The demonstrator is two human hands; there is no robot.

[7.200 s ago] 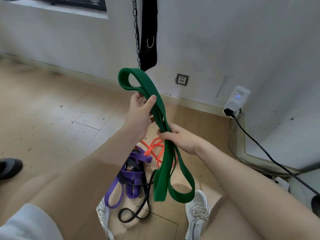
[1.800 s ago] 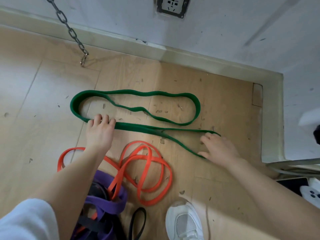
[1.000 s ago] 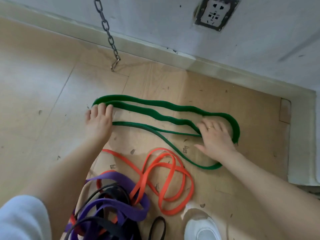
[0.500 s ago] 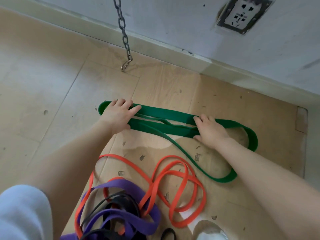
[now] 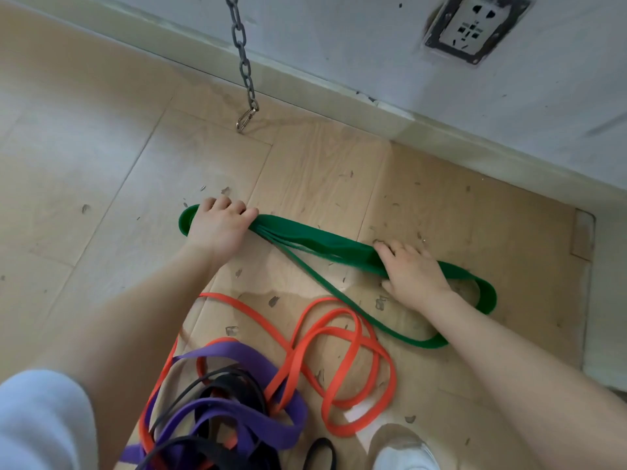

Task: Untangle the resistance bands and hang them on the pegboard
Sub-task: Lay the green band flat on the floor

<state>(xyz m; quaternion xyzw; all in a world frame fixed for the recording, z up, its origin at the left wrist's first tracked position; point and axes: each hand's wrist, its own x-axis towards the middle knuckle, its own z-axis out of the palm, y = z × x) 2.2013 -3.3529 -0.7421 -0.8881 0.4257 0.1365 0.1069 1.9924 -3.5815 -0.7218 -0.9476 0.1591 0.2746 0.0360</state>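
Green band (image 5: pixel 325 247) lies gathered in flat folds on the wooden floor (image 5: pixel 101 157), its long axis running left to right between the hands. Left hand (image 5: pixel 219 225) curls over the left end; right hand (image 5: pixel 412 271) presses the folds further right, fingers bent, though I can't quite tell if they grip. One loop trails loose toward the orange band (image 5: pixel 339 334), tangled with the purple band (image 5: pixel 237 412). No pegboard in sight.
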